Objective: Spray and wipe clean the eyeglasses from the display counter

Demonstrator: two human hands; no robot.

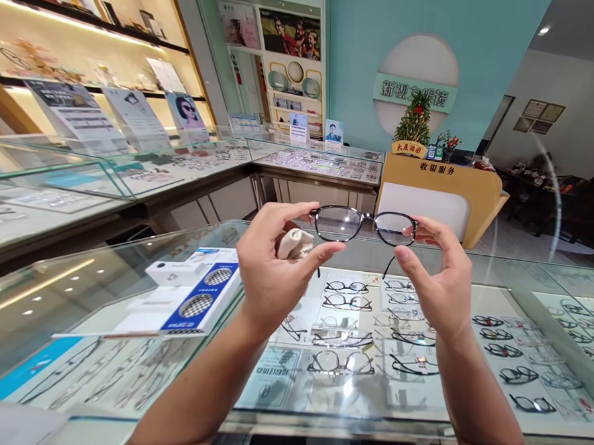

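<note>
Black-rimmed eyeglasses with clear lenses (368, 217) are held in the air above a glass-topped display surface (396, 427), apart from it. Their left end is gripped by the left hand (273, 264), its fingers pinched narrow, forefinger high and thumb low; a crumpled, cream-coloured cloth (294, 244) is bunched in the same hand, just left of the eyeglasses. Their right end is pinched likewise by the right hand (441, 270). Whether either thumb touches a lens cannot be told. For steady handling, the eyeglasses are probably best supported lightly and level from both ends, with pressure spread evenly, the lenses left clear of the thumbs and the cloth tucked away from the rim.

One pair of eyeglasses, with two lenses, and one cloth are held. Below the eyeglasses, under the glass, a column of about five spectacle frames (347, 302) is shown; to their lower right, five dark-rimmed frames (503, 351) are lined up. Left of the eyeglasses, one white box with a blue panel (206, 289) is set, marked with two checkered ovals.
</note>
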